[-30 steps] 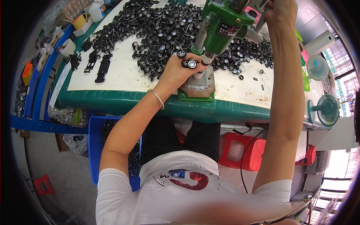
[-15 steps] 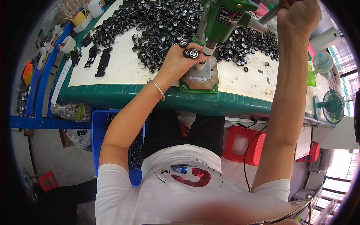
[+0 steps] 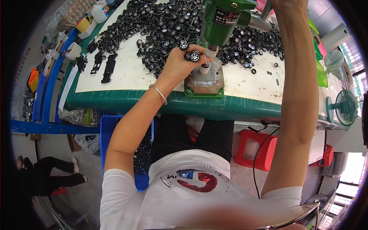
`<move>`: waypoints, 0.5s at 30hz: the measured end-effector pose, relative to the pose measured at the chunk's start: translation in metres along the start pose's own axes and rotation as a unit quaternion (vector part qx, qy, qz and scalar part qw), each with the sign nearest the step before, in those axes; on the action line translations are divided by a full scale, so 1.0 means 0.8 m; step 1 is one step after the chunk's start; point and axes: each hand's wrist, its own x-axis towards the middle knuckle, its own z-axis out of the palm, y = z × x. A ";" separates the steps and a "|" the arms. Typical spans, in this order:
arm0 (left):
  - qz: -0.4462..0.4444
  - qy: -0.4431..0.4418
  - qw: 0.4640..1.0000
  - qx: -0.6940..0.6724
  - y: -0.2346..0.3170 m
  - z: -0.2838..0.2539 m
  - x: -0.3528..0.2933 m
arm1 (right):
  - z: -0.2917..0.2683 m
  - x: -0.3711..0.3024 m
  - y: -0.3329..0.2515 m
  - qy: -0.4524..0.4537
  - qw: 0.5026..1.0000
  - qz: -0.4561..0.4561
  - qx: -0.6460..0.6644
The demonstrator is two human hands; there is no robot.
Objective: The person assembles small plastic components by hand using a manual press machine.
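Pinching small black wheels [image 3: 194,57] in left hand [image 3: 178,66], just beside tip of green press [image 3: 220,28] on desk [image 3: 245,83]. With right hand [image 3: 290,4] up at lever [image 3: 266,11], cut off by upper edge; cannot tell whether gripping. Beyond, heap of wheels [image 3: 165,28].

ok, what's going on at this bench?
A person works at a green metal hand press. Their left hand holds small black wheels with silver hubs by its ram. Their right hand is up at its grey metal lever. A heap of black wheels on thin metal axles lies behind on the white tabletop.
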 end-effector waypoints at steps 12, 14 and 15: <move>0.003 0.007 1.000 0.015 -0.003 0.001 -0.002 | 0.016 -0.051 0.023 0.035 0.888 -0.380 -0.257; 0.011 0.009 1.000 0.020 -0.002 0.002 -0.001 | 0.014 -0.058 0.025 0.020 0.873 -0.419 -0.249; 0.018 0.010 0.999 0.036 -0.004 0.002 -0.002 | 0.015 -0.066 0.027 0.014 0.859 -0.440 -0.262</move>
